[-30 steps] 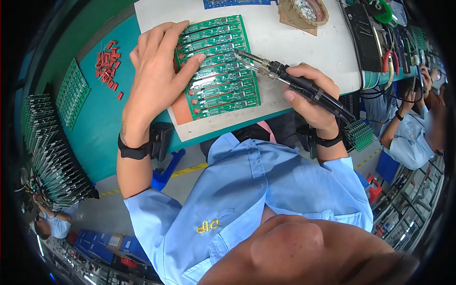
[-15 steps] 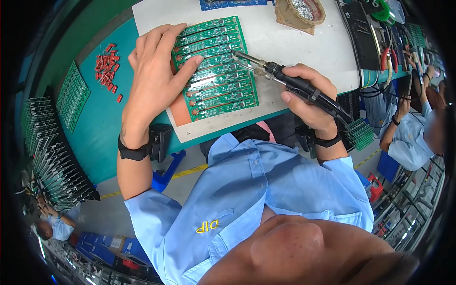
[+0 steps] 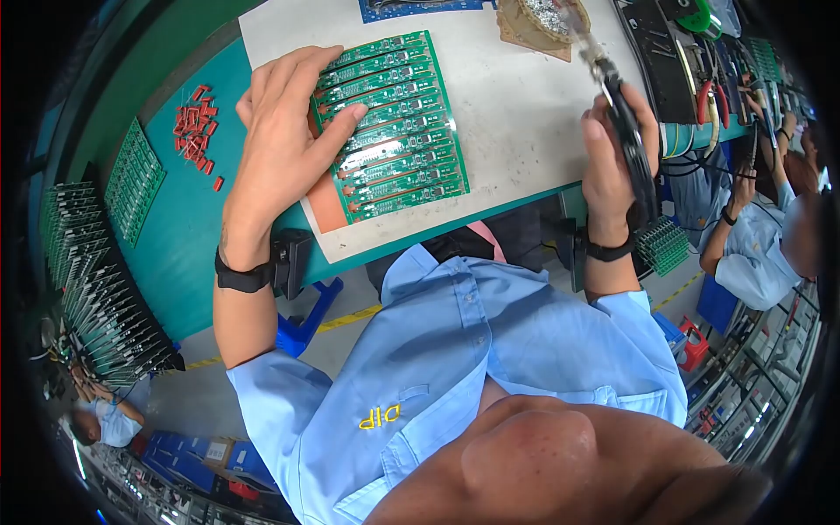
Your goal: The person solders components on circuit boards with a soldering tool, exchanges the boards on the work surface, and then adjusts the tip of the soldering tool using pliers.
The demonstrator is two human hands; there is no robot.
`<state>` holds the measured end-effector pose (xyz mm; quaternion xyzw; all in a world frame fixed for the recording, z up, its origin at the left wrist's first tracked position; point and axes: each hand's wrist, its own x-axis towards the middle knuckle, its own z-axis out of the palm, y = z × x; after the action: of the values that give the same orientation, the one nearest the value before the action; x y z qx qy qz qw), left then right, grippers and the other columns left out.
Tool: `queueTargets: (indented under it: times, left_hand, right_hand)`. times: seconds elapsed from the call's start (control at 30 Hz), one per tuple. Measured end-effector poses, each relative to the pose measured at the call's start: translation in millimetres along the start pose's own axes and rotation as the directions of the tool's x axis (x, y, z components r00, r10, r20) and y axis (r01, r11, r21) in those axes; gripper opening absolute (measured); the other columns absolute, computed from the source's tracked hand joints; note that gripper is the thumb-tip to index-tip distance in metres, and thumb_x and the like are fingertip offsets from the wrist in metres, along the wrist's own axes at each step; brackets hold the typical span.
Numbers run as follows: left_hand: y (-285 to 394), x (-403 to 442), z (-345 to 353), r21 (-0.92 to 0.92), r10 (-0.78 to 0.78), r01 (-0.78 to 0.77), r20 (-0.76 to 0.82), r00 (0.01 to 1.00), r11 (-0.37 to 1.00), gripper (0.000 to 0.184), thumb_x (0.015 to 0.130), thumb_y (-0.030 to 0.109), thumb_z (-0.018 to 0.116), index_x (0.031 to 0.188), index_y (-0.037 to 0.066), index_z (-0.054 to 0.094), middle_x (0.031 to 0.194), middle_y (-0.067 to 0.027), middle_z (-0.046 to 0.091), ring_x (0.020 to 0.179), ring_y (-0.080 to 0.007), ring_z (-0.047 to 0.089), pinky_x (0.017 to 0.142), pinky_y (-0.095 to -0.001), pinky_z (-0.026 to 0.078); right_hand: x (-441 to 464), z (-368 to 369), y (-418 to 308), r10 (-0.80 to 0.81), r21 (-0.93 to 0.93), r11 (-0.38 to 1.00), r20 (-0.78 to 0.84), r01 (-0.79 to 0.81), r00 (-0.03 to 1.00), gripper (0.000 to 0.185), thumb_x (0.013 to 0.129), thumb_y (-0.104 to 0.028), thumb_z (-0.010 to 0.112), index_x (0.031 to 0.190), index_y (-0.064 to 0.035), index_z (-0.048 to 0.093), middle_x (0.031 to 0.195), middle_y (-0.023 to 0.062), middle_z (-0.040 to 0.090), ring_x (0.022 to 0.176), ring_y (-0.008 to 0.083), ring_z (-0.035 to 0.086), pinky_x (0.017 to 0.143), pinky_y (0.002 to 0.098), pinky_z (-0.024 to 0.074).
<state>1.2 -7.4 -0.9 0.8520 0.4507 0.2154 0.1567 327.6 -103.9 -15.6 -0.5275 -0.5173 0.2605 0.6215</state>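
A green circuit board panel made of several narrow strips lies on white paper in front of me. Gripping its left side is my left hand, thumb pressed on the strips and fingers at the far left corner. My right hand is closed around a black soldering iron, held right of the panel and apart from it. The iron's front end is smeared by motion and points toward a round container of silvery scraps at the far edge.
Red components with wire leads lie in a pile on the green mat. Another board panel lies farther left, beside a rack of upright boards. Red-handled pliers and cables are at right. Co-workers sit on both sides.
My right hand has swung the soldering iron off the panel, right and away from me, toward the scrap container. The panel and my left hand have stayed nearly in place.
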Motion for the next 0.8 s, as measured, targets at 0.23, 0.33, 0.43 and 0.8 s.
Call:
queueTargets:
  times: [0.23,0.33,0.43,0.8]
  left_hand:
    - [7.1,0.2,1.0,-0.038,0.057,-0.056,0.027,0.998,0.998,0.052,0.083,0.025,0.076,0.13,0.008,0.06,0.13,-0.009,0.059,0.123,-0.0289,0.048,0.105,-0.0415,0.029]
    - [6.6,0.7,1.9,-0.047,0.063,-0.061,0.031,0.998,0.997,0.051,0.082,0.024,0.077,0.128,0.008,0.061,0.13,-0.0083,0.059,0.123,-0.028,0.048,0.105,-0.0413,0.028]
    - [6.7,0.2,1.8,-0.05,0.062,-0.06,0.036,0.997,0.997,0.05,0.082,0.025,0.078,0.127,0.008,0.062,0.13,-0.0077,0.059,0.123,-0.0275,0.048,0.105,-0.041,0.027]
    - [6.3,-0.9,1.7,-0.045,0.051,-0.049,0.04,0.998,0.998,0.049,0.083,0.026,0.078,0.126,0.009,0.063,0.13,-0.0067,0.059,0.123,-0.0272,0.048,0.105,-0.0408,0.027]
  right_hand:
    - [-3.0,-1.5,-20.8,-0.058,-0.18,0.978,0.273,0.11,0.96,0.04,0.081,-0.004,0.075,0.118,0.0056,0.061,0.099,0.0124,0.067,0.088,0.0178,0.064,0.078,0.0285,0.0515]
    - [1.0,1.7,-26.1,-0.005,-0.12,0.991,0.456,0.067,0.89,0.039,0.08,-0.003,0.075,0.116,0.006,0.062,0.096,0.0123,0.067,0.084,0.0178,0.063,0.075,0.0281,0.05]
    - [0.3,5.2,-25.6,0.021,-0.096,0.995,0.542,0.038,0.84,0.038,0.079,-0.003,0.075,0.114,0.0062,0.063,0.093,0.0124,0.066,0.082,0.0178,0.063,0.073,0.0277,0.0488]
    - [8.5,7.3,-20.4,0.062,-0.105,0.994,0.578,-0.001,0.813,0.037,0.079,-0.003,0.075,0.113,0.0058,0.063,0.095,0.0121,0.066,0.082,0.0167,0.063,0.073,0.0269,0.0486]
